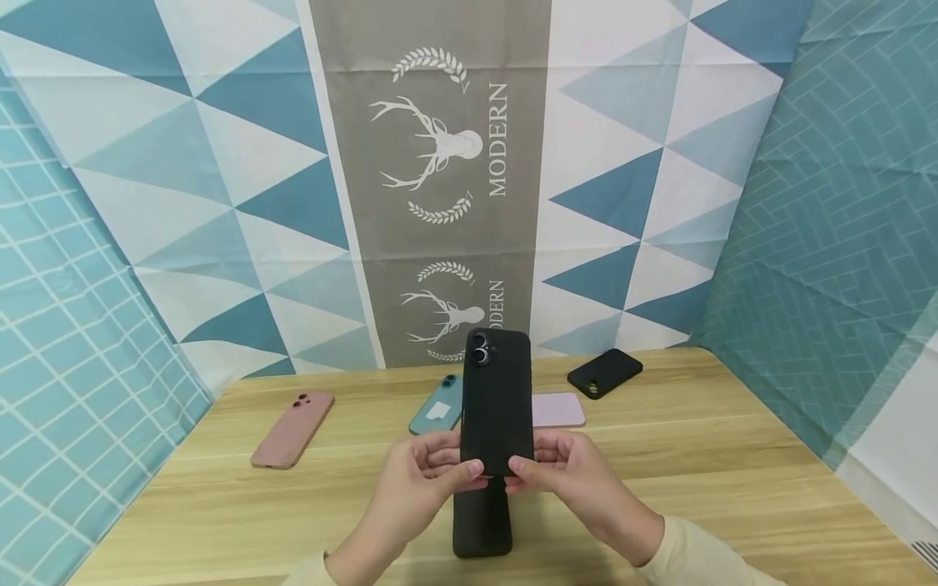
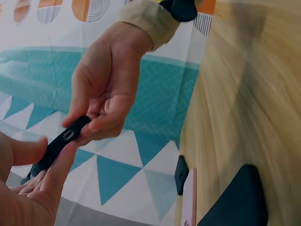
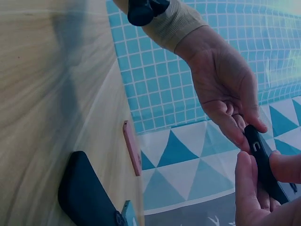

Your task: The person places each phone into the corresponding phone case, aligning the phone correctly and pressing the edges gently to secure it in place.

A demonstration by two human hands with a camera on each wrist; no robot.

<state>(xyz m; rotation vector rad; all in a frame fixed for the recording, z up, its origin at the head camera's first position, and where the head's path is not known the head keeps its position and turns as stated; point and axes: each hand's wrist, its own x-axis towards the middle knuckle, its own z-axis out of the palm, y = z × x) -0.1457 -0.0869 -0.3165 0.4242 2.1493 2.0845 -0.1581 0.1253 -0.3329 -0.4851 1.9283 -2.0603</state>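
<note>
Both hands hold a black phone (image 1: 498, 399) up above the table, its back with the camera lenses showing in the head view. My left hand (image 1: 421, 480) pinches its lower left corner, thumb on the back and fingers behind. Opposite it, my right hand (image 1: 567, 472) pinches the lower right corner the same way. The phone's bottom edge with a port opening shows in the left wrist view, between the two hands. Below them a second black phone (image 1: 481, 525) lies on the wooden table, its upper part hidden behind the held one.
Around the table (image 1: 381, 505) lie a pink phone (image 1: 293, 431) at the left, a teal phone (image 1: 440, 407) behind my left hand, a lilac phone (image 1: 558, 410) partly covered by the held phone, and a black phone case (image 1: 605, 373) at the back right. Patterned cloth (image 1: 242, 163) stands behind.
</note>
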